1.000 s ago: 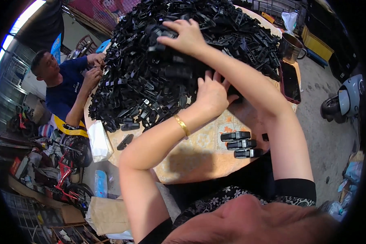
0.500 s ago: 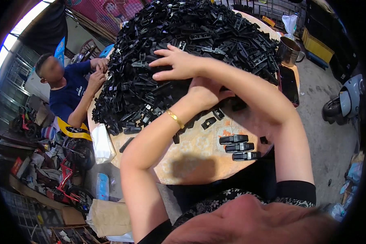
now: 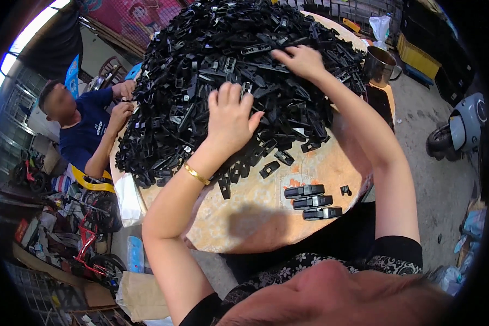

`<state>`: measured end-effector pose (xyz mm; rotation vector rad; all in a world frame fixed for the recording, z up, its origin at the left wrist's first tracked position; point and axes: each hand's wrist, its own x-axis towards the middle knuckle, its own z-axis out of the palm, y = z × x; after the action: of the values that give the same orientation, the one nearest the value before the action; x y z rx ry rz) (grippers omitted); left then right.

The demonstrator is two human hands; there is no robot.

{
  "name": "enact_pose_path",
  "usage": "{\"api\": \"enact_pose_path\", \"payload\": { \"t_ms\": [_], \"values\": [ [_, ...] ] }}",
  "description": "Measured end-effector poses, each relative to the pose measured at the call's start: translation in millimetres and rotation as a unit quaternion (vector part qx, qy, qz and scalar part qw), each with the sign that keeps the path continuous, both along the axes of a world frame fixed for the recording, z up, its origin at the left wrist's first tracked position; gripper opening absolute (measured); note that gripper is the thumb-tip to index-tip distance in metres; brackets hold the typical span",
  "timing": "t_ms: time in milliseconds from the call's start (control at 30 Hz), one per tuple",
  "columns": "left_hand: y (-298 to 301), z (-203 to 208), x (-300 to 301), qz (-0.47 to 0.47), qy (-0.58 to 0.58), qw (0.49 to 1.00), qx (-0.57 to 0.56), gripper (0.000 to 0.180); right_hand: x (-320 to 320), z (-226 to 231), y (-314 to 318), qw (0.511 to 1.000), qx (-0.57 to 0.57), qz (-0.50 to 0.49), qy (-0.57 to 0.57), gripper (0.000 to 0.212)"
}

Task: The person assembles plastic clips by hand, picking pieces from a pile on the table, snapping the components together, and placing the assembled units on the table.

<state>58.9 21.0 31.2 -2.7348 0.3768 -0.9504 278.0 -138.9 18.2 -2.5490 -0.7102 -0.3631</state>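
- The left hand (image 3: 231, 117) lies palm down in the middle of the frame, fingers loosely spread and pressed onto the near slope of a big pile of black plastic clips (image 3: 201, 70). Whether it has closed on any one piece cannot be told; the palm hides what lies under it.
- A gold bracelet (image 3: 196, 174) sits on the left wrist.
- The right hand (image 3: 299, 60) is higher up, right of centre near the top of the frame, fingers curled down into the pile. It appears to pinch among the clips, but what it has hold of cannot be told.
- The pile covers the upper half of a round, pale, worn table (image 3: 255, 217) and spills toward its near edge.
- Three assembled black clips (image 3: 312, 202) lie in a neat stack of rows on the bare table at lower right of centre, apart from the pile.
- One small black piece (image 3: 345, 190) lies just right of them.
- A metal mug (image 3: 379, 65) stands at the table's far right edge, upper right of the frame.
- Another person in a dark blue shirt (image 3: 87, 127) sits at the left of the frame, both hands at the pile's left edge.
- A red bicycle (image 3: 89, 244) stands at lower left.
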Motion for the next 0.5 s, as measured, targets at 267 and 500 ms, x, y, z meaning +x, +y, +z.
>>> {"api": "enact_pose_path", "payload": {
  "t_ms": [267,500],
  "values": [
    [5.3,-6.0,-10.2,0.041,0.011,0.993,-0.106,0.061,-50.6,20.3,82.4,0.988,0.145,0.056,0.018,0.073],
    [2.6,-4.8,-31.6,0.046,-0.011,0.997,-0.063,0.043,-117.7,51.2,107.0,0.961,0.099,0.258,0.025,0.06]
  ]
}}
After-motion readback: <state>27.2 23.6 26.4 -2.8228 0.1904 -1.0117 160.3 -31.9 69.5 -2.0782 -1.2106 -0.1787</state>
